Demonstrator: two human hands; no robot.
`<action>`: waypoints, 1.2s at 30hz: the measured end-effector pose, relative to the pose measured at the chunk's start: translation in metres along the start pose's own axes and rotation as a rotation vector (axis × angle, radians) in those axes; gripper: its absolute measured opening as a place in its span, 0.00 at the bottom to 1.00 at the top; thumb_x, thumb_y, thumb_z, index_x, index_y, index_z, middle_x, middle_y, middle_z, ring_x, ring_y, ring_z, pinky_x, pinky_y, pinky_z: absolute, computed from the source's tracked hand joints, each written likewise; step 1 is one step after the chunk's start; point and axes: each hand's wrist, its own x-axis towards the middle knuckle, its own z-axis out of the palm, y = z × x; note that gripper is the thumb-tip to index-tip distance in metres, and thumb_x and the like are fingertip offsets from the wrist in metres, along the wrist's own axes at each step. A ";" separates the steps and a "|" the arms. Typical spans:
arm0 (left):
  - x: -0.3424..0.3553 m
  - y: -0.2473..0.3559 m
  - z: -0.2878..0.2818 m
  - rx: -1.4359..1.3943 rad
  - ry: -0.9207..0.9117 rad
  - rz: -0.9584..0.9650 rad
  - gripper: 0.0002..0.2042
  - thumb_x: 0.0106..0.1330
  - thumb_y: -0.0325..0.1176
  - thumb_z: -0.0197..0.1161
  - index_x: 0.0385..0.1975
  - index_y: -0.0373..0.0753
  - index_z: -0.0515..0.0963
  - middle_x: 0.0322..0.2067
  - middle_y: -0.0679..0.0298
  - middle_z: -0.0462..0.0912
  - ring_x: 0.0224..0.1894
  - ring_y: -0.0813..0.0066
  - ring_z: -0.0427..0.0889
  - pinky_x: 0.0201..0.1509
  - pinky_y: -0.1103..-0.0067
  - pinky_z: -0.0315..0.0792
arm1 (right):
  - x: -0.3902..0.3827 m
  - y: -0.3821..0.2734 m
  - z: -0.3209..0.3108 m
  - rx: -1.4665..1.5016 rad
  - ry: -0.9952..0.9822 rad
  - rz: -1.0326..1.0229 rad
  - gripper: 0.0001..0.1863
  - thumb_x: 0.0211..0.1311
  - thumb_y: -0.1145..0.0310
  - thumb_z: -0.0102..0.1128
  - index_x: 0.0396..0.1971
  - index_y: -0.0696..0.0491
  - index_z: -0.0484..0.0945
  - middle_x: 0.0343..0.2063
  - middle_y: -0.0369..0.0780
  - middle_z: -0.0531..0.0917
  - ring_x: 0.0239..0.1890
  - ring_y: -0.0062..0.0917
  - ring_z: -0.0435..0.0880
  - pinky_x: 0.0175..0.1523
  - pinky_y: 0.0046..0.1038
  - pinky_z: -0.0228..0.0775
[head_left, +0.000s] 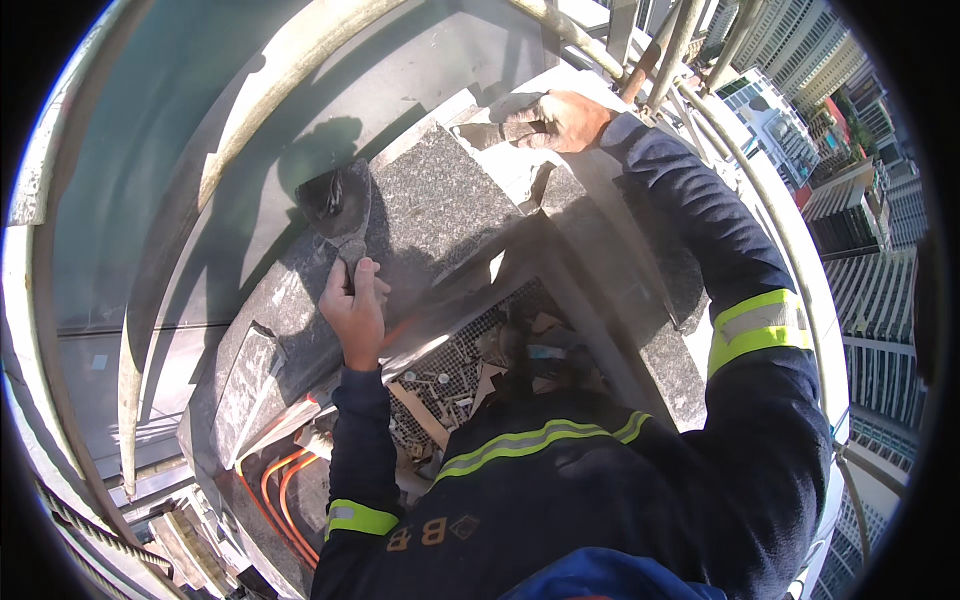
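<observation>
My left hand grips the short handle of a wide putty knife, its fingers closed round it. The broad blade carries dark paste and lies over the edge of a speckled grey stone slab. Farther off to the right, my right hand is closed on a narrower flat-bladed scraper. That blade points left, at the far end of the slab, where pale, rough material shows. The scraper's handle is mostly hidden in my fingers.
Metal scaffold tubes curve round both sides, with tall buildings far below on the right. Beneath the slabs, broken pieces lie on wire mesh. Orange cables run at lower left. Glass panels stand at left.
</observation>
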 end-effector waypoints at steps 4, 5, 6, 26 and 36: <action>0.001 -0.004 -0.001 -0.008 -0.012 -0.009 0.10 0.74 0.35 0.60 0.37 0.33 0.78 0.18 0.68 0.78 0.18 0.89 0.69 0.22 0.86 0.60 | -0.020 0.005 -0.012 0.083 0.002 -0.069 0.26 0.59 0.53 0.66 0.53 0.53 0.83 0.33 0.48 0.87 0.31 0.34 0.85 0.37 0.33 0.74; 0.002 -0.006 -0.001 -0.013 -0.016 -0.010 0.10 0.74 0.35 0.60 0.37 0.33 0.78 0.18 0.68 0.78 0.18 0.89 0.69 0.22 0.86 0.60 | -0.026 0.003 -0.019 0.061 -0.021 -0.020 0.26 0.59 0.52 0.66 0.53 0.53 0.83 0.34 0.48 0.88 0.31 0.34 0.85 0.38 0.33 0.74; 0.003 -0.008 -0.001 0.000 -0.013 -0.009 0.10 0.74 0.34 0.60 0.37 0.33 0.78 0.19 0.68 0.78 0.19 0.88 0.70 0.22 0.86 0.60 | -0.028 0.006 -0.016 0.071 0.061 -0.036 0.26 0.58 0.53 0.66 0.52 0.55 0.83 0.33 0.49 0.87 0.31 0.39 0.85 0.38 0.35 0.76; 0.002 -0.008 -0.005 0.032 -0.048 0.012 0.11 0.75 0.34 0.57 0.47 0.32 0.79 0.30 0.65 0.81 0.24 0.86 0.76 0.23 0.86 0.65 | 0.020 -0.070 -0.047 -0.729 0.100 -0.094 0.04 0.55 0.69 0.60 0.24 0.50 0.82 0.26 0.42 0.85 0.32 0.37 0.88 0.36 0.37 0.78; 0.002 -0.008 0.000 -0.020 0.022 0.065 0.10 0.74 0.34 0.60 0.39 0.32 0.79 0.23 0.67 0.81 0.21 0.87 0.74 0.24 0.86 0.65 | 0.003 -0.079 -0.046 -0.776 0.030 -0.186 0.07 0.56 0.65 0.58 0.24 0.48 0.83 0.24 0.40 0.85 0.32 0.35 0.88 0.35 0.37 0.79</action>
